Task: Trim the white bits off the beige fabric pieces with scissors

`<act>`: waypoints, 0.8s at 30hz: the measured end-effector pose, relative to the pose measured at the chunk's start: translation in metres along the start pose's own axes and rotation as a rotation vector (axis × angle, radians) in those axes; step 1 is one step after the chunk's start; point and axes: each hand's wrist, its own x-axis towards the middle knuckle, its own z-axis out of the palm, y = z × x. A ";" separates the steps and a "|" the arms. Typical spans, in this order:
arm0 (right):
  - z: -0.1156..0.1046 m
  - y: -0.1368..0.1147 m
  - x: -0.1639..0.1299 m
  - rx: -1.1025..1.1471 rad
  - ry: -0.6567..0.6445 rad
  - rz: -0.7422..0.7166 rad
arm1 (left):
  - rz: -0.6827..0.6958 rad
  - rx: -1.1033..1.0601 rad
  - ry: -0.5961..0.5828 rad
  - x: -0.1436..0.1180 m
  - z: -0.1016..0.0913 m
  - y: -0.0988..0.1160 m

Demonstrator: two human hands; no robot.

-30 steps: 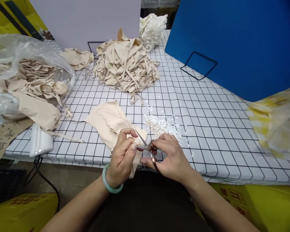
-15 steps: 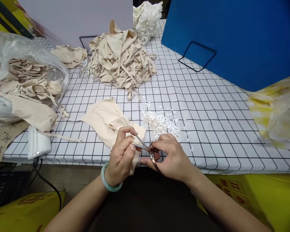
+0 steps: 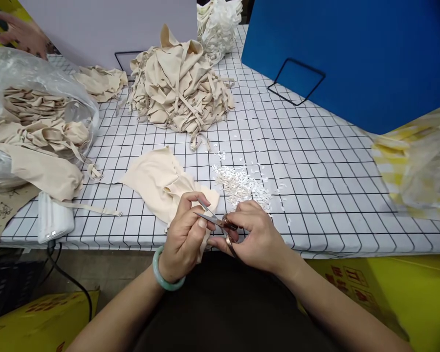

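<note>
At the table's front edge my right hand [image 3: 258,237] is closed around the handles of small scissors [image 3: 220,222]. Their blades are parted and point left, reaching to the fingers of my left hand [image 3: 187,230]. That hand, with a green bangle at its wrist, is closed on part of a beige cloth garment [image 3: 157,178]. The garment spreads over the table behind the hand, and a bit of it hangs below the fingers. What lies between the blades is too small to make out. A scatter of small white and beige scraps [image 3: 242,186] lies just beyond my right hand.
A heap of beige garments [image 3: 183,88] stands farther back on the checked cloth. To the left are a clear plastic bag [image 3: 29,73] of similar pieces and a white corded device [image 3: 55,220]. A blue board [image 3: 344,58] stands at right. Another person's hand [image 3: 22,32] shows at top left.
The view has shifted slightly. The scissor blades have moved a little left between my left fingers. The other person's hand at top left has come into clearer view.
</note>
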 end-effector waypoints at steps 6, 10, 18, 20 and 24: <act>0.003 0.000 -0.003 -0.024 0.061 -0.004 | -0.021 0.018 0.000 0.000 0.003 0.001; 0.003 0.005 -0.009 -0.043 0.110 -0.003 | -0.025 0.012 -0.050 0.003 0.008 0.000; 0.000 0.024 -0.031 -0.195 0.249 0.082 | 0.009 -0.006 -0.217 0.019 0.028 -0.007; 0.001 0.029 -0.035 -0.215 0.261 0.120 | 0.009 0.001 -0.251 0.022 0.033 -0.011; -0.005 0.040 -0.038 -0.204 0.264 0.224 | -0.015 0.010 -0.227 0.023 0.034 -0.014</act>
